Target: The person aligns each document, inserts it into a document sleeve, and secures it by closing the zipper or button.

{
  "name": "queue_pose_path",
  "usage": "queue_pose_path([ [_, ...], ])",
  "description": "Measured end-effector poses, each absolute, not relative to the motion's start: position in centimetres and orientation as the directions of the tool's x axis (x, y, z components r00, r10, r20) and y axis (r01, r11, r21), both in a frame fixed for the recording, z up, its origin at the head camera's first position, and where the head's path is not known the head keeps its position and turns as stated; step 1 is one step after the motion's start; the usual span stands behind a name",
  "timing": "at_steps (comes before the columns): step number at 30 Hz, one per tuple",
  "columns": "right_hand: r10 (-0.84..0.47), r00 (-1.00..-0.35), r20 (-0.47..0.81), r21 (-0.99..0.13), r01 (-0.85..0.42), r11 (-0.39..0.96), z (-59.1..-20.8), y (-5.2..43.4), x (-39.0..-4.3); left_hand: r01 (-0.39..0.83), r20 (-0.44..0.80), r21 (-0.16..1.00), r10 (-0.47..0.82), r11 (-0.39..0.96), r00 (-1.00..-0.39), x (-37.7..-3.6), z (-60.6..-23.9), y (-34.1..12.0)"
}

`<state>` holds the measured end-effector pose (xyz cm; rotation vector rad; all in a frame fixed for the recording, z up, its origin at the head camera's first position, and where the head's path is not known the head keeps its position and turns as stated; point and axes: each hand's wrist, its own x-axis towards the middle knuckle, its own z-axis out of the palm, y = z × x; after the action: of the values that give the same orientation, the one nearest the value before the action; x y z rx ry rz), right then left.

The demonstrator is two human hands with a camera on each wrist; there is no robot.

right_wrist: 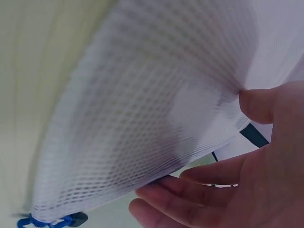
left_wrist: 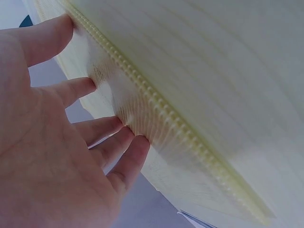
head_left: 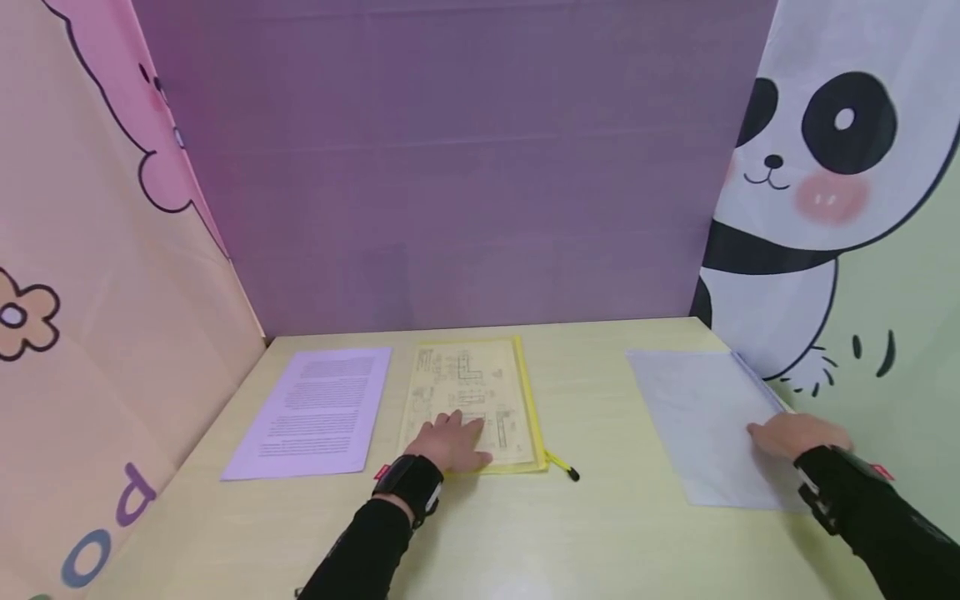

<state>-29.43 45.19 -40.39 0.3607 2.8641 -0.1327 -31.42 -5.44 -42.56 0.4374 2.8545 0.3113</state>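
A yellow-edged mesh zip pouch [head_left: 465, 400] lies mid-table, a sheet of line drawings showing through it. My left hand [head_left: 450, 442] rests on its lower part with fingers spread, and in the left wrist view the fingertips [left_wrist: 142, 147] touch the mesh beside the ribbed yellow edge. At the right lies a pale mesh zip pouch [head_left: 697, 425]. My right hand [head_left: 801, 435] grips its right edge, the thumb [right_wrist: 259, 104] on the mesh and the fingers [right_wrist: 190, 194] underneath. The mesh bends upward there in the right wrist view.
A purple sheet of printed text [head_left: 315, 412] lies at the left. The yellow zip pull [head_left: 562, 465] with a dark tip sticks out from the middle pouch; a blue zip pull [right_wrist: 52, 221] hangs at the pale pouch's corner. Purple and cartoon-printed panels [head_left: 450, 167] enclose the table.
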Motion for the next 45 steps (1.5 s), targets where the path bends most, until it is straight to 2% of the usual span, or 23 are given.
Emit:
queue_pose_path([
  [9,0.177,-0.952,-0.25,-0.096,0.207,0.974,-42.3,44.7,-31.2,0.276,-0.194,0.24,0.324,0.931,-0.926,-31.3,-42.5,-5.6],
  [14,0.161,-0.968,-0.195,-0.123,0.187,0.975,-42.9,43.3,-32.2,0.268,-0.189,0.25,0.318,0.931,-0.929,-31.1,-42.5,-5.5],
  [19,0.116,-0.983,-0.142,-0.16,0.138,0.977,-42.9,40.3,-33.0,0.255,-0.184,0.264,0.308,0.93,-0.933,-30.9,-42.5,-5.5],
  [26,0.038,-0.99,-0.134,-0.186,0.062,0.981,-42.0,35.1,-33.4,0.253,-0.145,0.258,0.297,0.932,-0.944,-30.7,-42.8,-6.1],
  [33,0.036,-0.992,-0.123,-0.193,0.059,0.979,-41.9,31.4,-33.8,0.239,-0.113,0.229,0.27,0.943,-0.956,-30.6,-42.9,-7.6],
  [40,0.017,-0.992,-0.124,-0.225,0.044,0.973,-42.4,28.5,-34.7,0.183,-0.129,0.262,0.223,0.947,-0.966,-30.5,-42.8,-8.7],
  [45,0.008,-0.993,-0.121,-0.251,0.038,0.967,-42.4,27.2,-34.9,0.14,-0.128,0.243,0.175,0.96,-0.976,-30.2,-42.5,-9.0],
])
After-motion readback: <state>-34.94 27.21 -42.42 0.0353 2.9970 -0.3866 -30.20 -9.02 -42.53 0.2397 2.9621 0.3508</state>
